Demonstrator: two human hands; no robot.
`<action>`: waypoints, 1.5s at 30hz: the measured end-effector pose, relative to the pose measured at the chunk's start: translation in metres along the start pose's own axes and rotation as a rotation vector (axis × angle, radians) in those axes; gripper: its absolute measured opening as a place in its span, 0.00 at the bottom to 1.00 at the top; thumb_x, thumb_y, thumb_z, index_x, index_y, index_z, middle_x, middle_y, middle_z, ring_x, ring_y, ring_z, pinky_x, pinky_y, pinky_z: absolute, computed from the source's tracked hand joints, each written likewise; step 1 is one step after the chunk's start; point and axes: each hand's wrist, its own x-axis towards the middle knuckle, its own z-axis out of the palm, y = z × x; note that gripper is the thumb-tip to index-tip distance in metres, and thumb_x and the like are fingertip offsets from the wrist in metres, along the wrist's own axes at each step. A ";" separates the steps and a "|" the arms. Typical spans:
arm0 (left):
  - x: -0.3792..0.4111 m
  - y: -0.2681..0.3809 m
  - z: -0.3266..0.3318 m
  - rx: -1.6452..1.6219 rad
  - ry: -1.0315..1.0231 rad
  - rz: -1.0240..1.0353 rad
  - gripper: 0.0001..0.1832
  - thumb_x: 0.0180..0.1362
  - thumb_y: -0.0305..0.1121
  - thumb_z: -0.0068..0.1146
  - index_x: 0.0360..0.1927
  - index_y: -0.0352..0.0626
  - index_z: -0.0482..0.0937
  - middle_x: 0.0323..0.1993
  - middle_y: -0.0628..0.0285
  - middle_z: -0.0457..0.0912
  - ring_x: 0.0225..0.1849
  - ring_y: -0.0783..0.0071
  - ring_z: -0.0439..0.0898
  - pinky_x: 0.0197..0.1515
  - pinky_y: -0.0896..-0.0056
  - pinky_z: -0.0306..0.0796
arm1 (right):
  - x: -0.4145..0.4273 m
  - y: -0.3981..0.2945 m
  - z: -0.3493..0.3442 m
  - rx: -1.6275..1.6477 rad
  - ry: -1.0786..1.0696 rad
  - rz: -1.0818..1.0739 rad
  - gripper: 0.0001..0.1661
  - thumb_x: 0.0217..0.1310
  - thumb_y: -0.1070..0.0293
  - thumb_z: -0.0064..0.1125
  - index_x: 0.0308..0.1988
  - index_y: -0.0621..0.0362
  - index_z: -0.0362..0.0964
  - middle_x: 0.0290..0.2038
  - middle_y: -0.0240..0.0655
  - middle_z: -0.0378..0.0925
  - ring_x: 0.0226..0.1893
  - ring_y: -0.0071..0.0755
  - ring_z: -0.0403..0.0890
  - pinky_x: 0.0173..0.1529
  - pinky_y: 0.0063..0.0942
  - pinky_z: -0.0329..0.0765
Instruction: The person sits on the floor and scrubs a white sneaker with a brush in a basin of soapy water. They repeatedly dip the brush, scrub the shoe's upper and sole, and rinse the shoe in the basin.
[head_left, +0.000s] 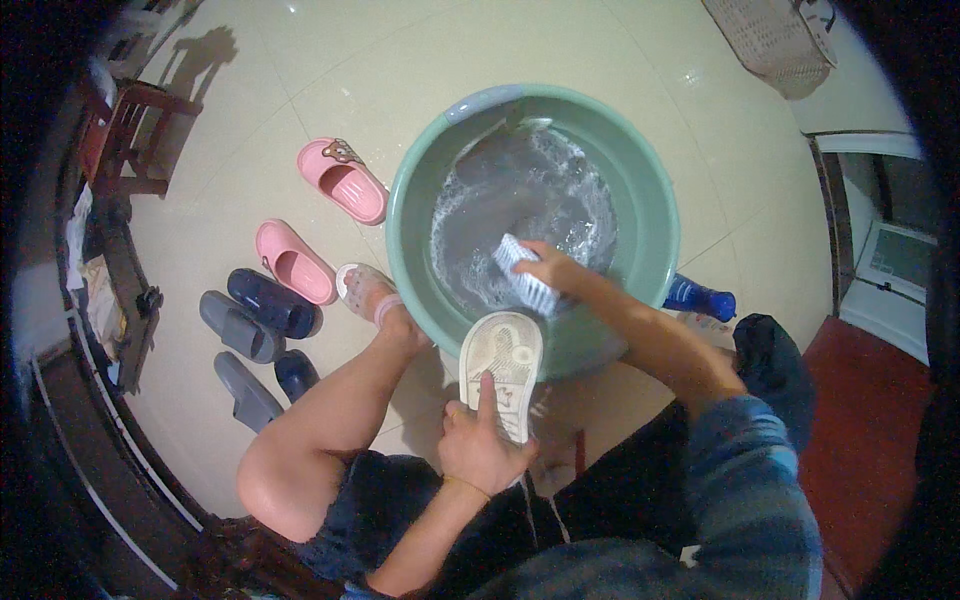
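Note:
In front of me stands a round green plastic basin of grey, sudsy water. My left hand grips a white-soled shoe with the sole facing up, its toe end at the basin's near rim. Grey-brown marks show on the sole's tread, and my index finger lies along it. The shoe's upper is mostly hidden underneath. Over the water, my right hand holds a light blue and white scrub brush a little beyond the shoe, apart from it.
Left of the basin lie pink clogs, dark blue slides and grey slides. A blue bottle lies against the basin's right side. A wooden stool stands far left; a red mat lies at right.

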 end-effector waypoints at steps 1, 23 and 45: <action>-0.002 -0.003 0.001 -0.006 0.020 -0.007 0.55 0.29 0.53 0.64 0.63 0.45 0.51 0.36 0.43 0.65 0.34 0.47 0.72 0.35 0.54 0.71 | -0.027 -0.020 -0.001 0.112 -0.120 -0.063 0.43 0.46 0.47 0.54 0.57 0.60 0.55 0.52 0.54 0.64 0.53 0.52 0.67 0.56 0.35 0.64; -0.014 -0.005 0.018 -0.011 0.166 -0.065 0.64 0.24 0.55 0.67 0.58 0.21 0.47 0.41 0.40 0.72 0.39 0.49 0.75 0.41 0.60 0.71 | -0.155 -0.093 0.061 -0.220 0.028 -0.146 0.41 0.47 0.49 0.54 0.60 0.45 0.51 0.49 0.49 0.69 0.47 0.52 0.72 0.51 0.39 0.67; 0.010 -0.042 0.003 -1.545 -0.440 -0.200 0.37 0.44 0.33 0.51 0.61 0.36 0.55 0.50 0.52 0.70 0.49 0.66 0.72 0.50 0.73 0.65 | 0.002 0.034 -0.039 0.121 0.632 0.298 0.49 0.45 0.43 0.57 0.63 0.43 0.43 0.53 0.50 0.65 0.53 0.48 0.68 0.52 0.44 0.66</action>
